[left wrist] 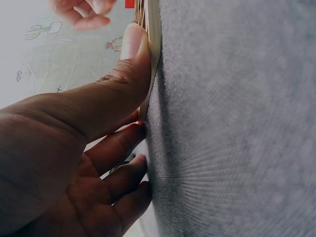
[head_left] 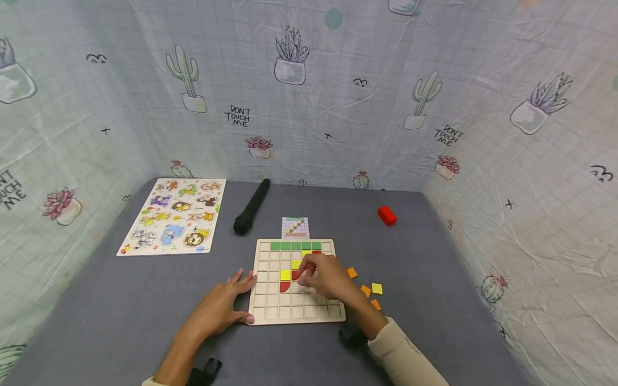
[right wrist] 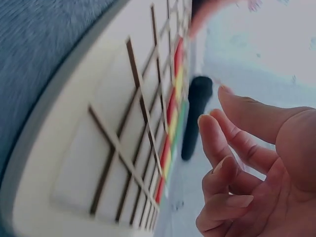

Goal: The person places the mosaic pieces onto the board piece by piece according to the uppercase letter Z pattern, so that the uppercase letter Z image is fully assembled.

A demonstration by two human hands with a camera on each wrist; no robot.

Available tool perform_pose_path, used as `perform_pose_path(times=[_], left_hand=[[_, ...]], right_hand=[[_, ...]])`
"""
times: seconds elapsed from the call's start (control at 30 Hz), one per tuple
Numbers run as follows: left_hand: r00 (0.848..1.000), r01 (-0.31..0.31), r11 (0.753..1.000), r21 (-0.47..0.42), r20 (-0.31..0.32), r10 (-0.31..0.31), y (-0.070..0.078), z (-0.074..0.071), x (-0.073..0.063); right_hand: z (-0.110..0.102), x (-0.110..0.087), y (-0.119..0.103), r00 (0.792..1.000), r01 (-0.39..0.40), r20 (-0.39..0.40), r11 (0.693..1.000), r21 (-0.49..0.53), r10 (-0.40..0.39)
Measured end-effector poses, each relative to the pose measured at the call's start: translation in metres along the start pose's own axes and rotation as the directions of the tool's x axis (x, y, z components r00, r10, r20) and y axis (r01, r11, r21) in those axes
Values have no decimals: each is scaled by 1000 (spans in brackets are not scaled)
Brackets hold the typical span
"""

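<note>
A wooden grid board [head_left: 270, 315] lies on the table, holding a row of green tiles [head_left: 286, 246], a diagonal of yellow tiles [head_left: 285, 275], and red pieces [head_left: 285, 287] with a rounded corner. At the board's left edge rests my left hand [head_left: 219, 305]; the thumb touches the front corner and the fingers touch the side. My right hand [head_left: 324, 274] hovers over the middle of the board beside a red piece. In the right wrist view the right hand's fingers [right wrist: 212, 138] are loosely bent, thumb apart from them, with no piece visible between.
A small pattern card [head_left: 295, 228] lies behind the board. Right of it are orange pieces [head_left: 352, 273], a yellow tile [head_left: 377, 289] and, farther back, a red block [head_left: 387, 216]. A black microphone [head_left: 252, 207] and an animal puzzle board [head_left: 171, 217] lie at the back left.
</note>
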State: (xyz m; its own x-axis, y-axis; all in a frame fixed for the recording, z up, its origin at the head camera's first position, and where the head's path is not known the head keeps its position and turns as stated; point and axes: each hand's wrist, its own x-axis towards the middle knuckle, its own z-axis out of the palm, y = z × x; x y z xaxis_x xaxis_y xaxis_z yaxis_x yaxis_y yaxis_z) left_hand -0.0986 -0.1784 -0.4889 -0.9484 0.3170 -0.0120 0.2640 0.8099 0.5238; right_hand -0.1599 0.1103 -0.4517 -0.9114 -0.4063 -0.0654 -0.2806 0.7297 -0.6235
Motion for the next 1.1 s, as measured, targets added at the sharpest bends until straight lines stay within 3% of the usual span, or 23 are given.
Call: perform_pose_path(times=[0.2, 0.5, 0.73, 0.97, 1.1], left_hand=[[1000, -7, 1000, 5, -5, 7, 0, 0, -1], [1000, -12, 1000, -2, 2, 12, -1, -2, -2], [1000, -7, 1000, 4, 10, 7, 0, 0, -2], [1000, 11, 1000, 16, 13, -12, 0, 0, -2], [1000, 16, 1000, 19, 12, -16, 1, 1, -1]], right_hand=[[-19, -16, 18, 993, -76, -78, 993, 96, 83], [-40, -42, 47, 963, -138, -198, 968, 211, 181], [-55, -61, 69, 935, -206, -251, 961, 187, 249], [-59, -76, 87, 898, -317, -265, 935, 160, 350], [-60, -81, 95, 894, -349, -268, 933, 85, 359]])
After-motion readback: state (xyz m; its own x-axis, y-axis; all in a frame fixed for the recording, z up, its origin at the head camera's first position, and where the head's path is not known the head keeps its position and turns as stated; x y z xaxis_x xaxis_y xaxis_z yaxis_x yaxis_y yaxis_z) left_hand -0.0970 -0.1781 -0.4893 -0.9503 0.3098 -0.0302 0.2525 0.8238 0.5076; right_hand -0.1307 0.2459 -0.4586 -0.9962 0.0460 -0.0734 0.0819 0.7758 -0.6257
